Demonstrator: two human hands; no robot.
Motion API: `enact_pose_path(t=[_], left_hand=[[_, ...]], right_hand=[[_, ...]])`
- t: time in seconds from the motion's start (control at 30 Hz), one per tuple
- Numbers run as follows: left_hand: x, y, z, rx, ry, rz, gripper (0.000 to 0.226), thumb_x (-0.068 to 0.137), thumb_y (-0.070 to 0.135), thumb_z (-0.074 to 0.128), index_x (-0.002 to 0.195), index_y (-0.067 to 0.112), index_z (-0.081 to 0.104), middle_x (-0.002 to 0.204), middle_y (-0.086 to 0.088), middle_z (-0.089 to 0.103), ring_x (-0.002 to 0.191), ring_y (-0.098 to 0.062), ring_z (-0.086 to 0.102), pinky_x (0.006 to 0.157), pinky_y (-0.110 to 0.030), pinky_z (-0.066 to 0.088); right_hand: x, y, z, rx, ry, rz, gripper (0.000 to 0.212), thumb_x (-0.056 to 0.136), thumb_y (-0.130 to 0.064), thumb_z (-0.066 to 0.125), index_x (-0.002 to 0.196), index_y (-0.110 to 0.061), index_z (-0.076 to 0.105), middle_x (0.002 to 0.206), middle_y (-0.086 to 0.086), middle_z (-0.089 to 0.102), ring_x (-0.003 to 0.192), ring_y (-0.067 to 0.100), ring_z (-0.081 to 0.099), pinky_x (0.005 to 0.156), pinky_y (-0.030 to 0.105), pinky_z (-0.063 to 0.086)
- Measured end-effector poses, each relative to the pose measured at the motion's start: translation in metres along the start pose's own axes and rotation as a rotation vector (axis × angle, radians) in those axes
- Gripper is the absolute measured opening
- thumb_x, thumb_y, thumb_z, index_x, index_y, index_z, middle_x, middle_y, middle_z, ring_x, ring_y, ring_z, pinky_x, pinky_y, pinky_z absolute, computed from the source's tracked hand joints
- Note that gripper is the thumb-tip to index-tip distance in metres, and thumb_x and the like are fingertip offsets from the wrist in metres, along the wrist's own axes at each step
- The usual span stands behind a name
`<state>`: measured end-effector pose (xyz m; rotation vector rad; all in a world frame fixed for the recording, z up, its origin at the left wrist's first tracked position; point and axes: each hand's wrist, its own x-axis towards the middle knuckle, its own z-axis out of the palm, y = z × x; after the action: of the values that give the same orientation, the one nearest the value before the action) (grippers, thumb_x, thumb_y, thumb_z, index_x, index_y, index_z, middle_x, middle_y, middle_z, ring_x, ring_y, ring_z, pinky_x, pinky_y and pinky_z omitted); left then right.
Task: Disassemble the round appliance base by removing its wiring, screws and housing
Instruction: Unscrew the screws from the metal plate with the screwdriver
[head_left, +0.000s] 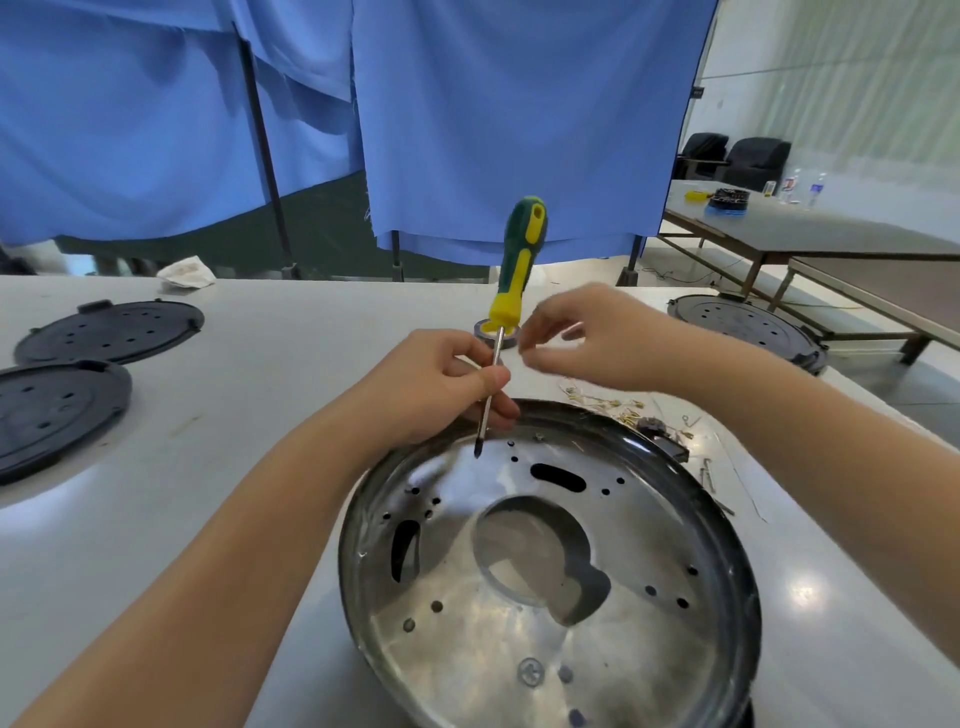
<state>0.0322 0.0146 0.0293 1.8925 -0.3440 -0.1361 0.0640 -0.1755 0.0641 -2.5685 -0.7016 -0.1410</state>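
From the head camera, the left hand (441, 387) pinches the bare steel shaft of a green-and-yellow-handled Phillips screwdriver (506, 317) between thumb and curled fingers, low on the shaft, so the tool stands almost upright with its dark tip just above the far rim of the round shiny metal appliance base (550, 566). Holding it by the shaft rather than the handle looks like a steadying grip, probably so the tip can be reached or aimed at one of the small holes near the rim. The right hand (576, 335) is blurred, close beside the upper shaft without clearly touching it; its fingertips seem drawn together as if pinching something tiny, perhaps a screw, but I cannot tell whether it holds anything. The base lies on the pale grey table (260, 415) directly below and nearer than both hands, its far edge just under the left fingers. Loose brass terminals and bits of wire (608, 402) lie just beyond its rim, presumably parked out of the way. Two black round plastic covers (78, 364) sit well apart on the left, and a small roll of tape (496, 335) rests behind the screwdriver.
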Motion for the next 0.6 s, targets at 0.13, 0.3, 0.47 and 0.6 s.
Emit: enact_pose_path(t=[0.13, 0.3, 0.47, 0.6], left_hand=[[-0.003, 0.008, 0.004, -0.009, 0.034, 0.063, 0.011, 0.093, 0.015, 0.060, 0.095, 0.005, 0.061, 0.074, -0.007, 0.076, 0.071, -0.019, 0.074, 0.071, -0.022, 0.058], [-0.003, 0.005, 0.014, 0.028, 0.053, 0.121, 0.013, 0.089, 0.016, 0.066, 0.101, 0.010, 0.066, 0.076, -0.012, 0.075, 0.074, -0.020, 0.073, 0.075, -0.022, 0.057], [0.003, 0.003, 0.016, 0.196, 0.071, 0.132, 0.013, 0.091, 0.024, 0.062, 0.098, 0.015, 0.069, 0.087, 0.000, 0.075, 0.080, -0.010, 0.071, 0.074, -0.020, 0.055], [0.006, -0.002, 0.020, 0.225, -0.051, 0.006, 0.021, 0.099, 0.015, 0.047, 0.104, 0.017, 0.067, 0.096, 0.004, 0.073, 0.082, -0.003, 0.067, 0.073, -0.018, 0.054]], right_hand=[[-0.001, -0.009, -0.004, 0.545, -0.093, 0.104, 0.024, 0.076, -0.029, 0.064, 0.099, -0.022, 0.070, 0.098, -0.004, 0.073, 0.092, 0.006, 0.068, 0.084, 0.025, 0.053], [-0.001, -0.014, 0.023, 0.524, 0.128, 0.106, 0.024, 0.081, -0.033, 0.074, 0.095, -0.015, 0.069, 0.081, -0.001, 0.072, 0.076, 0.009, 0.067, 0.076, 0.025, 0.057], [-0.007, -0.005, 0.020, 0.716, 0.214, 0.140, 0.011, 0.087, -0.015, 0.069, 0.094, -0.008, 0.069, 0.091, 0.017, 0.069, 0.071, 0.014, 0.071, 0.064, 0.025, 0.059], [-0.011, 0.007, 0.009, 0.745, 0.364, 0.195, 0.011, 0.089, -0.010, 0.065, 0.100, -0.006, 0.063, 0.100, 0.020, 0.066, 0.075, 0.023, 0.072, 0.060, 0.022, 0.057]])
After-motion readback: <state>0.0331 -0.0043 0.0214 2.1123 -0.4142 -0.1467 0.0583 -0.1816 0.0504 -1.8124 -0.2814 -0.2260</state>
